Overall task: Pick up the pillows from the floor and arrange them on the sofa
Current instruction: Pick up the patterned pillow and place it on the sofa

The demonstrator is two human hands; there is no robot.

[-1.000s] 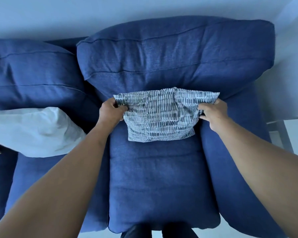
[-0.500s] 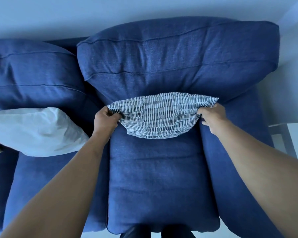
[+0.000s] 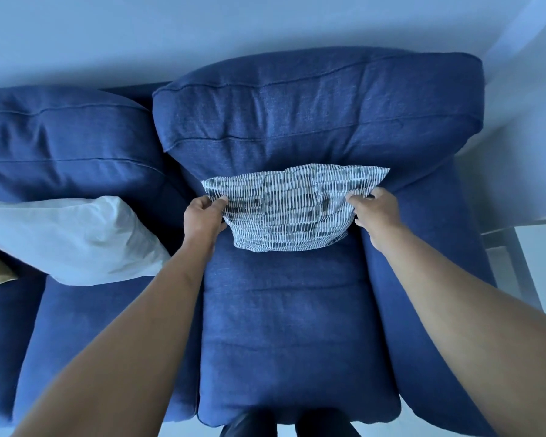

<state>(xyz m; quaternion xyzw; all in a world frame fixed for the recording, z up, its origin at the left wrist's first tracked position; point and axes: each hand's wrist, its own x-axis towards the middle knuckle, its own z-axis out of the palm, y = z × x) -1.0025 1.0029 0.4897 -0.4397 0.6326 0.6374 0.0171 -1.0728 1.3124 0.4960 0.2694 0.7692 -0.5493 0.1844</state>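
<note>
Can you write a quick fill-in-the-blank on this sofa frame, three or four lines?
1. Both hands grip the ____ pillow, left hand and right hand at opposite ends.
2. That pillow leans against the sofa's ____ cushion.
3. The white pillow lies to the ____ of the patterned one.
4. The sofa is ____ in colour.

Missing words: patterned; back; left; blue

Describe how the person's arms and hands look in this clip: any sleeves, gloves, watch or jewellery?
Both forearms are bare right up to the bottom edge of the picture, with no sleeves in view. The left hand and right hand wear no gloves, and no watch, bracelet or ring shows on the visible sides. No markings or bandages can be seen.
</note>
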